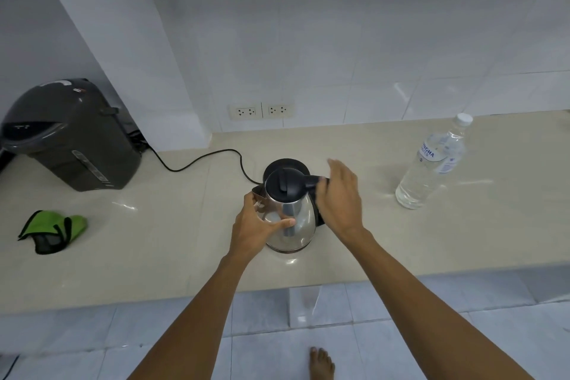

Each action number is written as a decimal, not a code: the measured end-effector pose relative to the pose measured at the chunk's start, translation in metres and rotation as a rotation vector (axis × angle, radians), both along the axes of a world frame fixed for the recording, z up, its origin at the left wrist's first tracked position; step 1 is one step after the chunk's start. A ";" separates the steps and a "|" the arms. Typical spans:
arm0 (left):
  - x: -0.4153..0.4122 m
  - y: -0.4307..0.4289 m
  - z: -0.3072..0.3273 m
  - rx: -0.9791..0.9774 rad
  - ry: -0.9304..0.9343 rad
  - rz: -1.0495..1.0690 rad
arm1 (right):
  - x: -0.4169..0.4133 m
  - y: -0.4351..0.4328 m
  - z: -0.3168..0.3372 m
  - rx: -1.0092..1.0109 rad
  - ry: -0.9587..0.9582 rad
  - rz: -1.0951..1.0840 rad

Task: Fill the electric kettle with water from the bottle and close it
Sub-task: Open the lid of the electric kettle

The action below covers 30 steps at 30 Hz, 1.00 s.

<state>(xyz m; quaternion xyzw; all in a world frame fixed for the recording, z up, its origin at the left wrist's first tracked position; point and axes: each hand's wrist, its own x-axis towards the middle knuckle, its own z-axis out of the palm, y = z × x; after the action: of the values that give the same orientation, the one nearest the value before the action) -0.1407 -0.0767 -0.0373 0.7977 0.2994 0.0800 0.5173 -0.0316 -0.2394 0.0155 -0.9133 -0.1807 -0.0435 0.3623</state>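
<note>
A steel electric kettle (296, 219) with a black lid (285, 183), shut, stands on the beige counter in front of its round black base (287, 163). My left hand (256, 228) grips the kettle's body from the left, thumb across the front. My right hand (339, 194) is at the black handle on the kettle's right side, fingers loosely spread over it. A clear water bottle (431, 163) with a white cap on stands upright to the right, apart from both hands.
A dark hot-water dispenser (71, 136) sits at the far left. A green and black cloth (52, 230) lies on the counter (154, 241) left of the kettle. A black cord (200, 159) runs from the base. Wall sockets (262, 109) are behind.
</note>
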 end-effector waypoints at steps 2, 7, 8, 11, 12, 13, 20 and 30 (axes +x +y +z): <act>0.000 0.000 -0.001 -0.004 -0.003 0.006 | -0.009 0.024 0.019 -0.032 -0.080 0.088; 0.002 0.001 -0.001 -0.023 0.016 -0.007 | -0.018 0.061 0.030 -0.263 -0.129 0.230; 0.002 0.001 -0.001 -0.021 0.024 -0.006 | -0.018 0.063 0.029 -0.298 -0.115 0.223; 0.000 0.002 0.000 -0.013 0.027 -0.006 | -0.018 0.063 0.024 -0.356 -0.070 0.196; 0.000 0.002 0.000 -0.011 0.024 -0.007 | -0.018 0.061 0.023 -0.358 -0.064 0.192; -0.001 0.002 0.000 -0.009 0.021 -0.008 | -0.018 0.061 0.023 -0.352 -0.057 0.190; -0.003 0.002 0.001 0.017 0.037 -0.020 | -0.017 0.060 0.029 -0.325 -0.010 0.182; -0.004 0.001 0.004 0.028 0.058 -0.025 | -0.016 0.056 0.034 -0.274 0.000 0.202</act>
<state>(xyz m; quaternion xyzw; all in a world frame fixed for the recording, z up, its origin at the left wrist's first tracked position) -0.1444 -0.0753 -0.0336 0.8104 0.3033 0.0545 0.4983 -0.0476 -0.1829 0.0495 -0.9314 -0.2758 0.0180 0.2371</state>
